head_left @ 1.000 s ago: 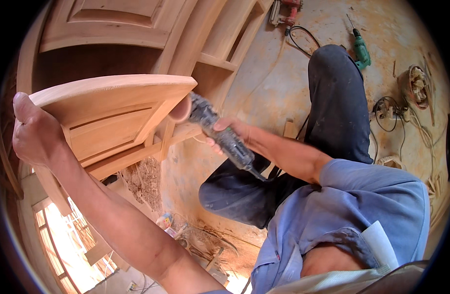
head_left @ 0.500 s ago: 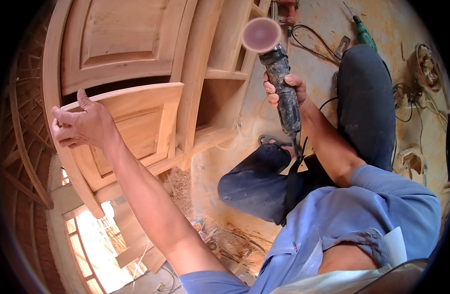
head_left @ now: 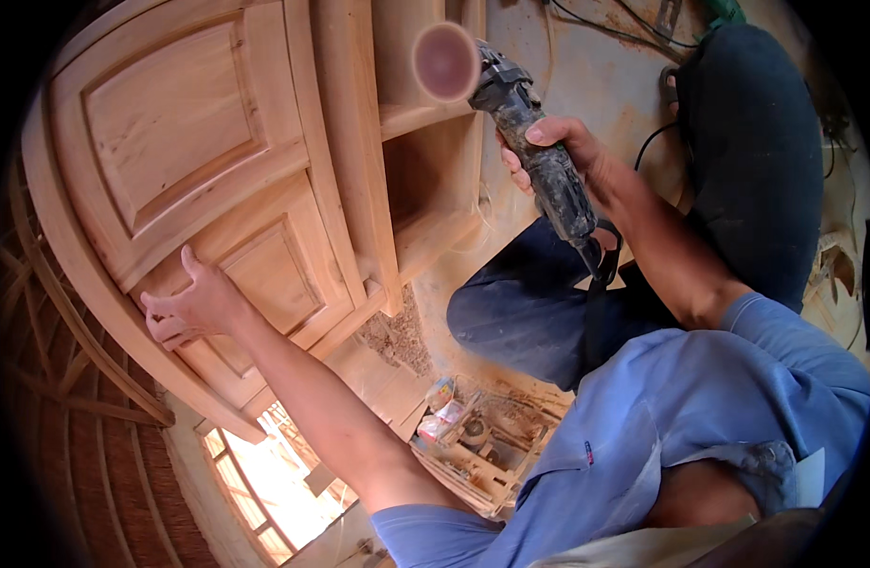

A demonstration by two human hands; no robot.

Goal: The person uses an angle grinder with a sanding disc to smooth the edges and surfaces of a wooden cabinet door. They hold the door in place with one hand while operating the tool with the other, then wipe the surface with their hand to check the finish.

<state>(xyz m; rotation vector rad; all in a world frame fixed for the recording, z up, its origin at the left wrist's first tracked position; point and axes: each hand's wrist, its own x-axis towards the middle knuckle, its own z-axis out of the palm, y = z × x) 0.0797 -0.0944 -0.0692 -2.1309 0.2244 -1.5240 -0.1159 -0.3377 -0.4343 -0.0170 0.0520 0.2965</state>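
Big wooden cab. [head_left: 357, 133] is standing up front, open compartment [head_left: 425, 170] facing out on its R side. Lower door [head_left: 274, 270] is sitting in it, under the upper door [head_left: 170, 114]. Low wooden box [head_left: 463, 475] is holding jumbled bits, too small to ID. Power sander [head_left: 551, 177] is hanging nr the compartment, R grip [head_left: 572, 142] wrapping its body. L grip [head_left: 198, 303] is hovering, fingers spread, at lower door's L edge; can't tell if touching.

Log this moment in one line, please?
Left hand: open, at lower cabinet door, contact unclear | right hand: holding power tool | disc: facing camera
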